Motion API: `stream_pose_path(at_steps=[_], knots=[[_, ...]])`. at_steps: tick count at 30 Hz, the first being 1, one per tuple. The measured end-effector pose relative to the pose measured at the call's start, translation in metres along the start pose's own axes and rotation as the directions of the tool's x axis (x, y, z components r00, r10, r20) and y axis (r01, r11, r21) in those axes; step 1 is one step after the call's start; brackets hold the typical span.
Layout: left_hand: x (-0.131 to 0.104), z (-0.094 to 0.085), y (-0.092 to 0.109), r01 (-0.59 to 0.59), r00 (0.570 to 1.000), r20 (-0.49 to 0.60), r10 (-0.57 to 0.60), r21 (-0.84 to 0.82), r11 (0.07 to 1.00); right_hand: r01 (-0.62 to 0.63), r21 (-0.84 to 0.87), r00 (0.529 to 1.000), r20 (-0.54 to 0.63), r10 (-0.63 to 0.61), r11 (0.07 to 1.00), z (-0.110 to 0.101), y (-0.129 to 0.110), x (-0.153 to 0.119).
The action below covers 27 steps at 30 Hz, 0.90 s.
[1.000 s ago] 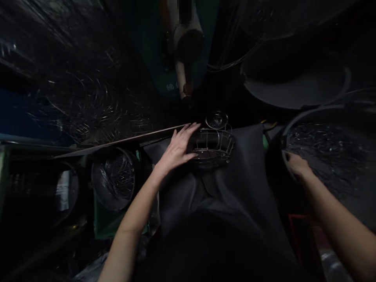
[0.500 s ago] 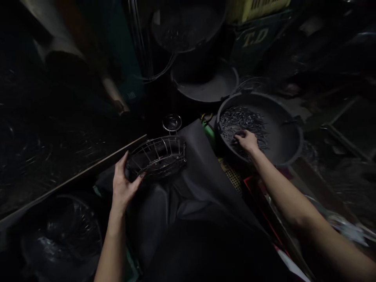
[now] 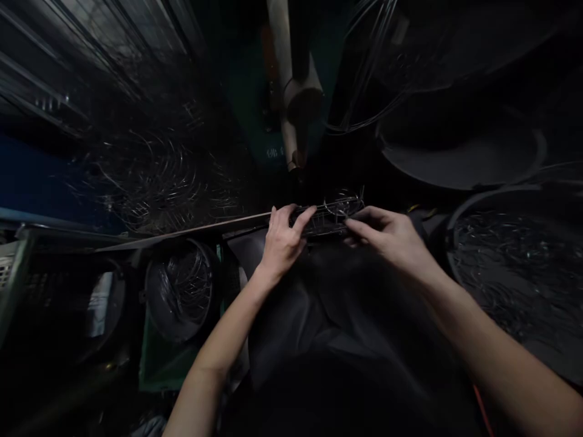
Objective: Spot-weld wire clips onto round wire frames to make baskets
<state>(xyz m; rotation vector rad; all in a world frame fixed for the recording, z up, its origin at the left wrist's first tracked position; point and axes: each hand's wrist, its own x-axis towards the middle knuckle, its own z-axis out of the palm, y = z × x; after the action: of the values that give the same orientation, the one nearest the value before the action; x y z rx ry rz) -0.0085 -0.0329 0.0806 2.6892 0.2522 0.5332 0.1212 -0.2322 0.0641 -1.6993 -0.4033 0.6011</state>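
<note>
A curved wire basket (image 3: 323, 224) with a round ring (image 3: 339, 209) at its right end is held low over my lap, by the machine's edge. My left hand (image 3: 283, 243) grips its left end, thumb and fingers around the wires. At the ring end, my right hand (image 3: 392, 237) has its thumb and fingers pinched together, close to the wires. Whatever is between those fingertips is too small and dark to make out. Dark cloth (image 3: 328, 340) covers my lap below both hands.
To the right stands a wide dark bowl (image 3: 450, 237) of small metal wire pieces (image 3: 505, 243). Another pan (image 3: 460, 164) is behind it. A machine nozzle (image 3: 294, 145) points down beyond the basket. At left are a bucket of bent wires (image 3: 189, 282) and a green crate (image 3: 157, 364).
My right hand has left the bowl of wire pieces and come over to the basket's ring end. The basket has shifted under the nozzle with my left hand; the view has turned left.
</note>
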Motion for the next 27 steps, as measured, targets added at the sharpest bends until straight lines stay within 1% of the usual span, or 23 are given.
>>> stream_pose_path(at_steps=[2,3,5,7,9,12,14,17,19,23,27], knots=[[-0.001,0.004,0.003,0.012,1.000,0.013,-0.013,0.046,0.999,-0.009,-0.023,0.999,0.046,0.010,1.000,0.025,-0.014,0.013],[-0.001,0.006,0.004,0.011,1.000,0.019,-0.012,0.058,0.998,0.008,-0.051,0.999,0.044,-0.006,0.999,0.034,-0.020,0.016],[-0.003,0.009,0.005,0.010,1.000,0.016,-0.011,0.066,0.998,0.080,-0.147,0.996,-0.014,-0.083,0.986,0.046,-0.029,0.017],[-0.004,0.012,0.004,0.012,1.000,-0.009,-0.012,0.065,0.998,0.150,-0.245,0.981,-0.085,-0.175,0.958,0.053,-0.033,0.013],[-0.005,0.016,0.002,0.021,0.999,-0.032,-0.020,0.052,0.998,0.173,-0.279,0.971,-0.110,-0.210,0.945,0.057,-0.032,0.008],[-0.005,0.020,0.000,0.021,0.999,-0.042,-0.020,0.035,0.999,0.152,-0.288,0.975,-0.113,-0.191,0.945,0.060,-0.028,0.006],[-0.004,0.021,0.001,0.017,0.998,-0.066,-0.014,0.045,0.999,0.155,-0.312,0.973,-0.118,-0.200,0.937,0.062,-0.026,0.008],[-0.002,0.020,0.004,0.011,0.992,-0.130,-0.001,0.072,0.997,0.207,-0.322,0.957,-0.131,-0.260,0.924,0.067,-0.028,0.012],[-0.001,0.020,0.006,0.014,0.988,-0.153,-0.001,0.084,0.996,0.242,-0.315,0.944,-0.144,-0.298,0.918,0.070,-0.028,0.014],[0.000,0.026,0.004,0.022,0.991,-0.132,-0.010,0.089,0.996,0.286,-0.333,0.918,-0.174,-0.356,0.899,0.072,-0.027,0.016],[0.002,0.030,-0.001,0.021,0.992,-0.129,-0.012,0.063,0.998,0.307,-0.395,0.896,-0.188,-0.403,0.866,0.071,-0.027,0.017]])
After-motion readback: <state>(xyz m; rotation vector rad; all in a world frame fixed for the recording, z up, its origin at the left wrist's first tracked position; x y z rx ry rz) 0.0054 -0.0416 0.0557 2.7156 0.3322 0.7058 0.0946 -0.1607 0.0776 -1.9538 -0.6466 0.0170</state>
